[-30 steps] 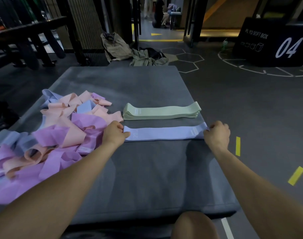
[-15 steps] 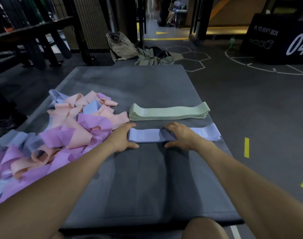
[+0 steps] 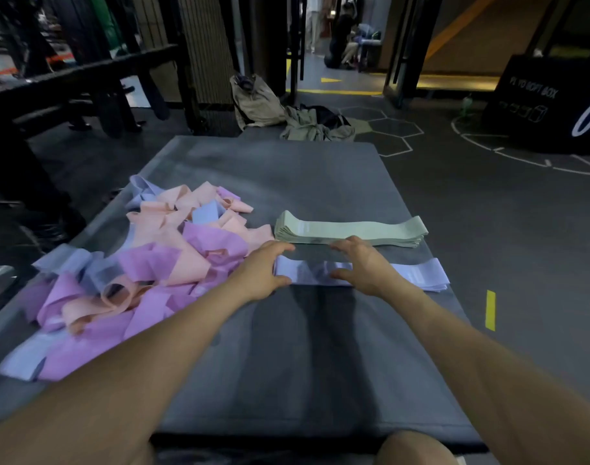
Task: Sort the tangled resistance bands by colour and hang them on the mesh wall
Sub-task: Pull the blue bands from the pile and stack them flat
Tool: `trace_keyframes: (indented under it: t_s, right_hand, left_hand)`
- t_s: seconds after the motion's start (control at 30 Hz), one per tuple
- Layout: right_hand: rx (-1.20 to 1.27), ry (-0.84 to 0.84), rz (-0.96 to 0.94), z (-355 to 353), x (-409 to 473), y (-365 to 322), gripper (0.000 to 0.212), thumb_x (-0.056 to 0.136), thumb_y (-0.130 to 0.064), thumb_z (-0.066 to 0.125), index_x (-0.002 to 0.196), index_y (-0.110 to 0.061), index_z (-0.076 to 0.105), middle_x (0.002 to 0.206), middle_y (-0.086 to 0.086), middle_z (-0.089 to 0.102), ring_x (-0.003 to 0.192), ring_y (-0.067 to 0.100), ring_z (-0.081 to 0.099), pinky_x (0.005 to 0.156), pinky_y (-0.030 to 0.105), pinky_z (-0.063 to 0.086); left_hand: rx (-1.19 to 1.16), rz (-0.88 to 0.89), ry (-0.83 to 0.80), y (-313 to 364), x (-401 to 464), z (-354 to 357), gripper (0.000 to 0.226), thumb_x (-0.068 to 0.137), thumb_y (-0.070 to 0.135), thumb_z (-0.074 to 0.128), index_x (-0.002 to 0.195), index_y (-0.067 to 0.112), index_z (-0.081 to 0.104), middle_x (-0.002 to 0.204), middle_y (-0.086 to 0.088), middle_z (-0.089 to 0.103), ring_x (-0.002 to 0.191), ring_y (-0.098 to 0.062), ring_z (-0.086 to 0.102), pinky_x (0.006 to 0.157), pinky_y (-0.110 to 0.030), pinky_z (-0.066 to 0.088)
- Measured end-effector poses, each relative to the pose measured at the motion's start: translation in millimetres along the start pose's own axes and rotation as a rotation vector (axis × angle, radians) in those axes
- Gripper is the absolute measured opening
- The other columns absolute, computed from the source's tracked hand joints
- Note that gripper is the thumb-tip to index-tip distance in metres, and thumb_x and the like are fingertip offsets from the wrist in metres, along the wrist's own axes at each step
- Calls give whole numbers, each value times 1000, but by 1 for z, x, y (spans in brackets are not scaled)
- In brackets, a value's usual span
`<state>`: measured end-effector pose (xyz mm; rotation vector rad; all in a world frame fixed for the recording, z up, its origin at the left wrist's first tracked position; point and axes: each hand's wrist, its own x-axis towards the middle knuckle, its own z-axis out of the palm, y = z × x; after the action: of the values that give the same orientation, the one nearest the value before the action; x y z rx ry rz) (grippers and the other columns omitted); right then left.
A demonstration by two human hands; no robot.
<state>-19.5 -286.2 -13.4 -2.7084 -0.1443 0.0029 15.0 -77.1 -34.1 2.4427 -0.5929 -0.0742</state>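
head | lavender band (image 3: 421, 275) lies lengthwise along mat's (image 3: 287, 364) right edge — left hand (image 3: 263, 273) flat at its left end | right hand (image 3: 360, 266) flat, pressing mid-band — nearer the free end

Tangled bands (image 3: 146, 263) left on mat (image 3: 287, 347); two flat stacks (image 3: 350, 229) right.

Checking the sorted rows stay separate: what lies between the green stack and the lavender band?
In the head view, only bare grey mat separates green stack from lavender band.
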Motion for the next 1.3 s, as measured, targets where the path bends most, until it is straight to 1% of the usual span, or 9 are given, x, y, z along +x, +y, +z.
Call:
trace_keyframes:
  t_s: [0.13,0.27,0.4,0.53,0.7,0.9,1.13,1.2,1.3]
  right_hand:
    - [39,94,-54,-1,3,-45,49,85,-19,66,130,-11,52,128,9,49,118,24,49,97,27,36]
    - [65,112,-129,6,7,-96,43,85,-15,66,127,-8,56,123,13,54,112,27,52,90,20,33]
    - [99,67,-199,21,12,-148,45,84,-18,67,126,-8,56,125,13,55,115,27,52,94,22,34]
    - [83,13,-285,43,18,-190,46,86,-21,65,128,-9,53,127,12,53,117,27,50,98,28,34]
    - [58,0,-328,69,34,-231,44,86,-20,64,128,-13,53,127,9,53,117,25,49,100,30,38]
    - [8,-14,-377,88,58,-256,37,86,-15,59,122,-11,56,123,10,52,116,27,46,98,38,39]
    - [-17,-37,-352,104,78,-257,35,84,-16,60,119,-12,58,119,8,53,112,25,48,90,35,45]
    - [-13,-37,-339,107,81,-255,35,83,-16,61,118,-13,59,117,8,54,110,25,49,89,35,46]
    - [0,-29,-329,111,83,-253,32,82,-16,61,114,-13,61,113,7,56,105,24,51,87,35,47]
  left_hand:
    - [-67,62,137,3,-19,-26,41,82,4,65,122,10,56,123,-6,57,108,-16,57,90,-16,38]
    - [-70,76,278,-14,-47,-61,33,82,4,65,115,7,61,112,-8,60,92,-12,55,81,-13,38]
    - [-55,31,351,-45,-74,-91,31,81,1,63,112,6,62,109,-8,59,92,-15,55,80,-15,37]
    - [4,-85,400,-83,-97,-114,33,80,2,63,111,11,61,109,-5,57,97,-19,57,89,-29,44]
    - [101,-265,492,-131,-116,-139,37,78,5,63,114,10,61,118,-11,54,109,-27,55,92,-37,45]
    - [105,-500,577,-173,-122,-155,39,80,9,66,118,8,57,124,-14,45,109,-32,51,89,-37,43]
    - [115,-601,507,-201,-108,-152,41,82,9,63,122,8,52,128,-13,42,115,-34,46,93,-43,43]
    - [108,-629,512,-205,-104,-150,35,83,5,60,117,6,55,122,-13,47,111,-36,48,88,-41,44]
    - [75,-670,547,-207,-102,-150,17,82,3,51,95,4,62,100,-14,58,90,-35,54,69,-31,39]
